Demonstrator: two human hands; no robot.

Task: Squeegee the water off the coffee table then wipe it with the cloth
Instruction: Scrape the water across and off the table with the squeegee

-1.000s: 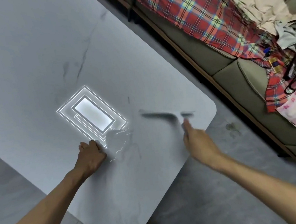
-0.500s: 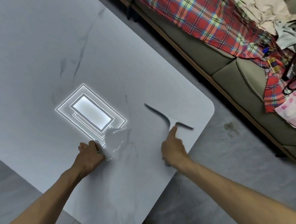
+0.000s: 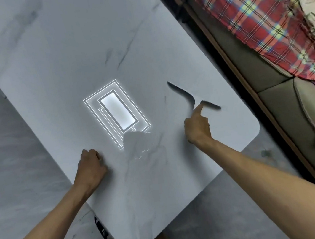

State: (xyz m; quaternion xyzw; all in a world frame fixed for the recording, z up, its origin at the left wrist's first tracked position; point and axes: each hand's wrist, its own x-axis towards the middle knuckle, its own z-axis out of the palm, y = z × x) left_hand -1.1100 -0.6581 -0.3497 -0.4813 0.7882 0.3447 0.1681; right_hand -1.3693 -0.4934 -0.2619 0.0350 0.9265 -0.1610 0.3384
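The white marble coffee table (image 3: 68, 56) fills most of the view. A puddle of water (image 3: 141, 144) lies near its front, just below a bright lamp reflection. My right hand (image 3: 197, 128) grips the squeegee (image 3: 183, 93), index finger stretched along it towards the dark blade. The blade rests on the table's right part, beyond and to the right of the puddle, and the handle is mostly hidden in my hand. My left hand (image 3: 91, 163) rests on the table left of the puddle, fingers curled, with nothing visible in it. No cloth is in view.
A sofa (image 3: 277, 79) runs along the table's right side, draped with a red plaid blanket (image 3: 254, 17) and loose clothes. Grey floor (image 3: 6, 154) shows left of the table and past its rounded right corner (image 3: 255, 130).
My right hand swung the squeegee left from the table's right edge, turning the blade diagonal, then pushed it a little farther from me. My left hand stayed by the puddle.
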